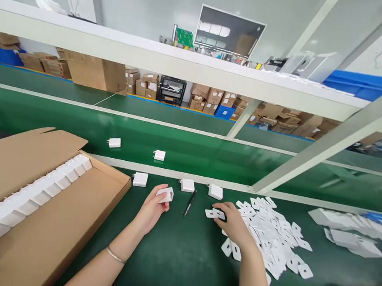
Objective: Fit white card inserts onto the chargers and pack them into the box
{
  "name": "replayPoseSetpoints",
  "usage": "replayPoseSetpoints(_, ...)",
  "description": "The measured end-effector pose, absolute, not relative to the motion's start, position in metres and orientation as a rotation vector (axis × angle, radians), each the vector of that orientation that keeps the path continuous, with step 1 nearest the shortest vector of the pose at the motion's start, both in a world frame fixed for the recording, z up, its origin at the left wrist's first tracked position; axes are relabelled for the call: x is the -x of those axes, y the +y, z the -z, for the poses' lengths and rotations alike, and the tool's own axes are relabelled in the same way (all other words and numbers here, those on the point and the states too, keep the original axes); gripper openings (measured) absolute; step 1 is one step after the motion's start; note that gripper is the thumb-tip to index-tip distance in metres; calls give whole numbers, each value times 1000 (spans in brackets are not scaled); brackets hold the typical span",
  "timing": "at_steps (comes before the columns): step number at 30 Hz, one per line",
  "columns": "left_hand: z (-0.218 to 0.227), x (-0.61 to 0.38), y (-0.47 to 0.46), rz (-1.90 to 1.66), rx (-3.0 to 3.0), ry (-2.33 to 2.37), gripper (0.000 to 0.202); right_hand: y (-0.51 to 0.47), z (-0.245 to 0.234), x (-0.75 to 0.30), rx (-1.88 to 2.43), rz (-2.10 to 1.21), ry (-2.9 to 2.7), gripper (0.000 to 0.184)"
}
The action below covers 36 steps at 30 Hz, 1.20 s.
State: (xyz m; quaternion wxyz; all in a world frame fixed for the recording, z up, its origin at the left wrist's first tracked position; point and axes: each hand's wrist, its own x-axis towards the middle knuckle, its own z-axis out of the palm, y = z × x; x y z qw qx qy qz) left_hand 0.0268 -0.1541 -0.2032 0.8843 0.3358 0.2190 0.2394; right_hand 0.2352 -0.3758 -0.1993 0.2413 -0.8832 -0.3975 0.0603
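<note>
My left hand (152,208) is closed round a white charger housing (166,195), whose end with a dark opening faces right. Between thumb and fingers, my right hand (229,218) grips small flat white plates (212,213) with cut-outs. Close beside that hand lies a spread-out pile of similar white plates (269,237). A black pen (190,203) rests on the green table between my hands. Along the table's back edge sit three white plug chargers: a left one (140,179), a middle one (187,185) and a right one (215,192).
At left an open cardboard box (72,222) holds a row of white charger pieces (38,192). Two more chargers (114,142) (159,155) lie beyond the white frame bar. White folded pieces (351,241) lie at right. A slanted white post (309,156) rises behind the pile.
</note>
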Motion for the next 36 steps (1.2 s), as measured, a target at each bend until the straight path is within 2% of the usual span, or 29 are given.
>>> replayPoseSetpoints(4, 197, -23, -154, -407, -447, 329, 55, -362, 199, -227, 2412, -195, -1121, 16)
replayPoseSetpoints(7, 195, -22, -153, -369, -298, 267, 31, -354, 197, -218, 2366, -261, -1156, 7)
replayPoseSetpoints(9, 195, -23, -153, -361, -268, 259, 22, -348, 193, -210, 2305, -313, -1158, 6)
replayPoseSetpoints(16, 199, -24, -160, -368, -418, 356, 36, -326, 179, -166, 1811, -149, -1133, 20)
replayPoseSetpoints(22, 202, -28, -168, -338, -465, 305, 24, -321, 185, -143, 1540, -145, -1113, 23)
replayPoseSetpoints(27, 197, -27, -175, -289, -522, 277, 19, -316, 185, -136, 1561, -176, -1183, 27)
replayPoseSetpoints(32, 197, -21, -181, -288, -671, 239, 34, -310, 186, -132, 1577, -234, -1160, 26)
replayPoseSetpoints(36, 198, -20, -181, -267, -905, 210, 39, -310, 190, -133, 1555, -341, -1118, 27)
